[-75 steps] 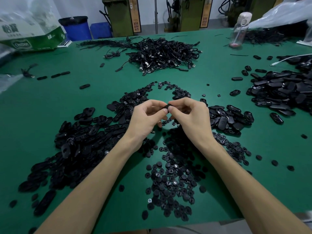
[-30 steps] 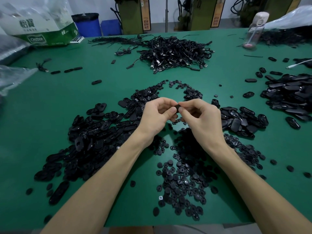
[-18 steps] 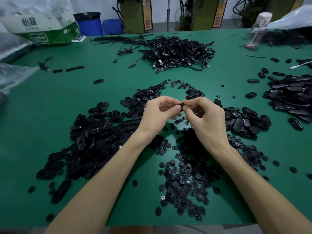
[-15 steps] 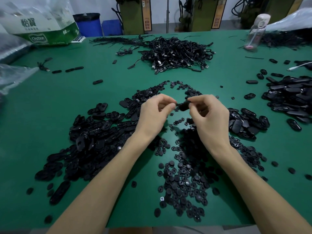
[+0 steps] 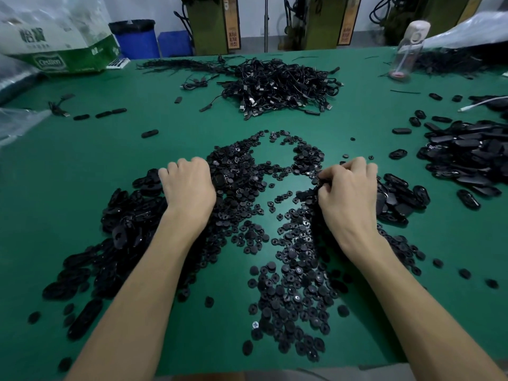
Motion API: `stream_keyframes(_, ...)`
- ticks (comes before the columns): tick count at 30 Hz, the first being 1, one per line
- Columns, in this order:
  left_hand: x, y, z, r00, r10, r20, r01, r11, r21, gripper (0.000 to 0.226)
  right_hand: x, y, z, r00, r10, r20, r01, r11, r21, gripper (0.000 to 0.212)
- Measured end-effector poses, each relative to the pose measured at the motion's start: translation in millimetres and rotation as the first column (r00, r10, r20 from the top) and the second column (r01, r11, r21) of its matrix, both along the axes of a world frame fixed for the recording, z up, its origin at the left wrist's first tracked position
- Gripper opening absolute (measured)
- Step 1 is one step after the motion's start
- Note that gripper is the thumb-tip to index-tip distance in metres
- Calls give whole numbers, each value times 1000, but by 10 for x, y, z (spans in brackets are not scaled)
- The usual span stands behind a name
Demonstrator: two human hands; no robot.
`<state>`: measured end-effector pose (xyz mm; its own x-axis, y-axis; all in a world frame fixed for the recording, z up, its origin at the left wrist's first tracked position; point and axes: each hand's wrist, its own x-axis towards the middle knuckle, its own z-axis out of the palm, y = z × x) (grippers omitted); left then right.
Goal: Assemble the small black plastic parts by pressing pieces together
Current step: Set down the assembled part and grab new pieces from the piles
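Note:
My left hand (image 5: 187,188) rests knuckles-up on the heap of black oval shells (image 5: 123,224) at the left, its fingers curled down into the heap and hidden. My right hand (image 5: 346,193) is curled at the edge of a smaller heap of oval pieces (image 5: 398,199) on the right, with a small black part pinched at its fingertips. Between my forearms lies a spread of small round black discs (image 5: 297,284) on the green table (image 5: 82,166).
A tangle of black cables (image 5: 280,86) lies at the back centre. Another heap of oval parts (image 5: 467,158) sits far right. A clear bottle (image 5: 409,50) stands back right, a green-and-white box (image 5: 55,50) back left, a plastic bag (image 5: 16,122) at the left edge.
My hands were together at the centre pressing a part. They have separated: the left dropped onto the left heap, the right swung out to the right heap with the part.

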<state>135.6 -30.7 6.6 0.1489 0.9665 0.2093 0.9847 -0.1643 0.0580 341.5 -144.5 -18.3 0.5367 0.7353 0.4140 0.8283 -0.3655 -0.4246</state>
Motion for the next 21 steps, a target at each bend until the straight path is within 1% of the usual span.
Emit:
stream_keyframes(3, 14, 14, -4, 998, -2, 59, -2, 998, 70, 17, -50, 15, -3, 993, 120, 18, -122, 988, 92, 25)
stream_keyframes(4, 23, 12, -16, 993, -24, 115, 13, 995, 97, 19, -78, 25, -6, 982, 187, 13, -187, 979, 83, 26)
stream_keyframes(6, 71, -18, -17, 943, -112, 313, 75, 989, 126, 30, -123, 46, -34, 948, 318, 12, -318, 948, 8, 32)
stream_keyframes(7, 108, -40, -16, 890, -167, 424, 124, 984, 127, 32, -139, 56, -60, 931, 365, 18, -364, 931, -29, 34)
stream_keyframes(8, 156, -64, -19, 819, -213, 533, 179, 977, 115, 32, -149, 67, -84, 917, 398, 27, -396, 917, -55, 34)
stream_keyframes(9, 212, -91, -27, 727, -230, 647, 234, 969, 81, 30, -159, 74, -104, 908, 418, 36, -415, 907, -71, 32)
stream_keyframes(11, 321, -164, -48, 509, -176, 843, 354, 935, -19, 24, -164, 85, -127, 905, 423, 40, -419, 905, -71, 22)
stream_keyframes(12, 365, -204, -64, 420, -135, 897, 409, 911, -54, 21, -161, 89, -132, 910, 413, 42, -411, 910, -64, 17)
stream_keyframes(13, 401, -243, -83, 353, -112, 929, 459, 886, -67, 18, -154, 91, -130, 914, 402, 45, -400, 915, -60, 13)
stream_keyframes(14, 429, -279, -107, 308, -100, 946, 497, 865, -70, 17, -150, 94, -128, 918, 394, 45, -391, 918, -60, 10)
stream_keyframes(15, 455, -308, -128, 287, -93, 953, 519, 851, -73, 19, -145, 97, -126, 920, 389, 41, -386, 920, -62, 9)
stream_keyframes(18, 504, -355, -175, 300, -84, 950, 527, 845, -91, 22, -143, 98, -124, 924, 381, 38, -377, 922, -84, 10)
stream_keyframes(21, 522, -363, -207, 254, -55, 966, 536, 839, -93, 17, -160, 89, -110, 927, 371, 50, -367, 927, -79, 15)
